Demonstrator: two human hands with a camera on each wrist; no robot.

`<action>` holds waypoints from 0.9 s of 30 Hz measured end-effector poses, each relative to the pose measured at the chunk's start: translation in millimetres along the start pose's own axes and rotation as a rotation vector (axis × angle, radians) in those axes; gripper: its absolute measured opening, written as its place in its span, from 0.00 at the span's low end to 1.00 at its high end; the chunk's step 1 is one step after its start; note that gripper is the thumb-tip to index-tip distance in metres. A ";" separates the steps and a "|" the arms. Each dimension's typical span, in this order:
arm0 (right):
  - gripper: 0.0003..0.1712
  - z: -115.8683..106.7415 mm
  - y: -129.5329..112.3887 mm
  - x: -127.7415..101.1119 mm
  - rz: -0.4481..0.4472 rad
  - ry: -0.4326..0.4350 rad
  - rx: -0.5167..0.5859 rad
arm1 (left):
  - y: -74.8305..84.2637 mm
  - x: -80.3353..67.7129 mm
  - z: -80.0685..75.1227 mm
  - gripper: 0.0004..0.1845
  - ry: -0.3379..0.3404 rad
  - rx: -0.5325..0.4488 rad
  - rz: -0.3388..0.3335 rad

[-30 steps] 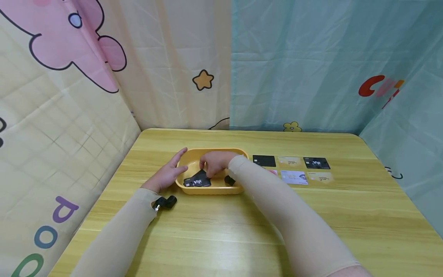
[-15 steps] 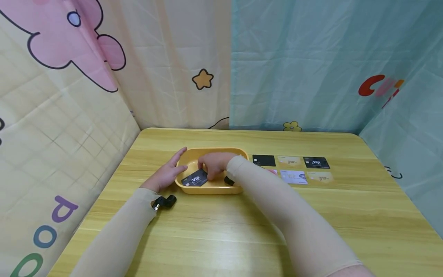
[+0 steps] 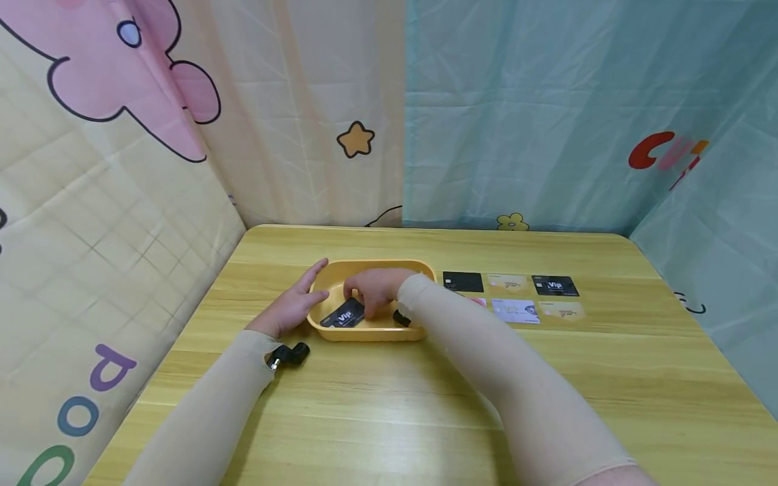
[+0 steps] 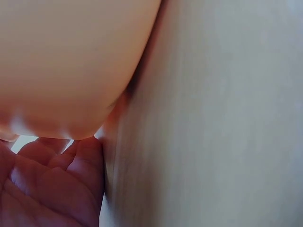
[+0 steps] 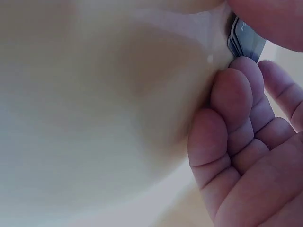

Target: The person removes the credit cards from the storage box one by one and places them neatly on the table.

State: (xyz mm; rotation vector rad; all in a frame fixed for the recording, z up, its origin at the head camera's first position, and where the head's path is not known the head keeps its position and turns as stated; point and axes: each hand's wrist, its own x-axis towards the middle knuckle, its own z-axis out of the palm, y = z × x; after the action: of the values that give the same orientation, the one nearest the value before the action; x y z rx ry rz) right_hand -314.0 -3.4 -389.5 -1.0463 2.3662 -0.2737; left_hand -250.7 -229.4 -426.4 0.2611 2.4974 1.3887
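In the head view a yellow, rounded plastic basket (image 3: 365, 334) stands on the wooden table. My left hand (image 3: 288, 310) lies against its left end, thumb at the rim and fingers extended along the outside. Seen from the left wrist, the fingertips of that hand (image 4: 52, 184) meet the basket wall (image 4: 66, 66). Inside the basket, my right hand (image 3: 377, 289) pinches the right end of a few dark VIP cards (image 3: 343, 313). The right wrist view shows several stacked card edges (image 5: 248, 40) between thumb and finger, slightly fanned.
Right of the basket, several cards lie in two rows, among them a black card (image 3: 464, 281), a dark VIP card (image 3: 556, 285) and a pale card (image 3: 516, 311). My right sleeve (image 3: 462, 331) partly covers a pink-edged one. Printed curtains (image 3: 523, 121) stand behind the table.
The VIP cards in the basket, spread apart a second ago, now lie more closely together at a tilt. My right hand has shifted slightly left; my left hand keeps its place.
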 end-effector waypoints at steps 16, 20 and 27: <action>0.24 3.4 -2.4 2.9 0.062 0.010 -0.052 | -2.0 -0.7 -1.0 0.37 0.005 0.025 -0.003; 0.25 1.6 -3.4 1.3 0.056 0.025 -0.071 | -0.7 -0.9 -1.2 0.37 0.004 0.017 -0.009; 0.28 -2.1 -0.2 1.9 0.030 0.052 -0.067 | 0.3 -0.7 -0.8 0.38 -0.002 0.014 -0.020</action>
State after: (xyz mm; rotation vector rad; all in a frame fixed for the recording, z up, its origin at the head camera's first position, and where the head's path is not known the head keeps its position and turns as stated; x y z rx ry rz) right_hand -316.1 -4.9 -388.4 -1.0454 2.4509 -0.2150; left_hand -250.3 -230.0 -425.6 0.2404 2.5020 1.3628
